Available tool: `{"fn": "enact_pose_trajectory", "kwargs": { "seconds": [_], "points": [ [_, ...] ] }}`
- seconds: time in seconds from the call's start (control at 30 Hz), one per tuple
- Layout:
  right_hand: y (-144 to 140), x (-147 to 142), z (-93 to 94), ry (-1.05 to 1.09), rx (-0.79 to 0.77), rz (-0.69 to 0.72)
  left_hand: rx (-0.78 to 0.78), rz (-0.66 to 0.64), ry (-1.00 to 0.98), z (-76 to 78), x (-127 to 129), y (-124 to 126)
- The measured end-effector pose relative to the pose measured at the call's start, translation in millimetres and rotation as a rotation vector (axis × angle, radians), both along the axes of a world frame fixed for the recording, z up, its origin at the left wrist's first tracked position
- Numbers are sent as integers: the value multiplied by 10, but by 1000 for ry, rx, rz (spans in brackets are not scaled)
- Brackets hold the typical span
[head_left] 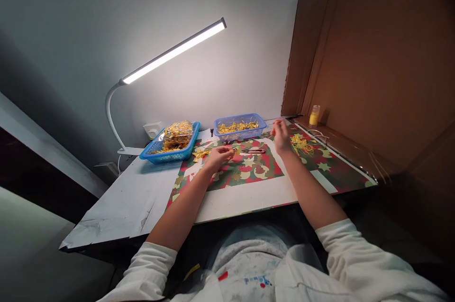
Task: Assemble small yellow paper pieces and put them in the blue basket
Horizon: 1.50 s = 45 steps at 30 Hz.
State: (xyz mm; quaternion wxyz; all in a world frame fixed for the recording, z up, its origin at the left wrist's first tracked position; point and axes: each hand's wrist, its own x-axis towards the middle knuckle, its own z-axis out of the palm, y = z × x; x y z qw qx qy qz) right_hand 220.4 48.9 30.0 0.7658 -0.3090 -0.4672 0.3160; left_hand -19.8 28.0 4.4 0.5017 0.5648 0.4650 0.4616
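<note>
Resting on the desk [249, 195], your left hand [218, 156] pinches a small yellow piece [235, 151], baskets beyond it; your right hand [280, 135], fingers curled, lifts a thin yellow string [267, 140] beside the loose yellow strings [302, 144].

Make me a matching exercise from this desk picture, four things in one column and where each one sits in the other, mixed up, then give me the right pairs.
Things:
1. blue basket
2. lavender basket
3. yellow bottle
4. scissors

Places:
A. on the ledge by the cardboard wall
B. flat on the patterned paper between the hands
C. at the foot of the lamp, far left
D. at the back of the table, in the middle

Pairs: 1-C, 2-D, 3-A, 4-B
</note>
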Motion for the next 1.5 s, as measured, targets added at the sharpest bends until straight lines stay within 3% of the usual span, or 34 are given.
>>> {"fn": "enact_pose_trajectory", "kwargs": {
  "seconds": [0.1,0.17,0.37,0.5,0.7,0.87,0.97,1.13,1.27,1.4,1.5],
  "points": [
    [-96,-282,-128,-334,-120,313,-161,14,-135,8,15,9],
    [-157,-434,-221,-547,-180,431,-216,3,-187,9,36,1],
    [-174,-568,-389,-742,-122,379,-285,-104,-207,2,102,-36],
    [-135,-544,-419,-730,-97,388,-369,-106,-219,-8,111,-16],
    [-207,-566,-352,-693,-182,618,-432,-73,-255,-6,89,9],
    [-188,-505,-223,-213,-345,528,-442,-16,-263,9,84,6],
    [-97,-420,-174,74,-422,453,-383,-57,-243,-1,73,4],
    [65,-133,-93,350,-329,327,-258,-243,-138,20,31,-36],
    [159,195,-43,581,-338,182,-144,-296,24,107,-20,-89],
    [219,361,-56,648,-358,62,144,-344,325,225,-37,-202],
    [246,319,-91,567,-400,54,467,-281,653,234,17,-387]
  ]
}}
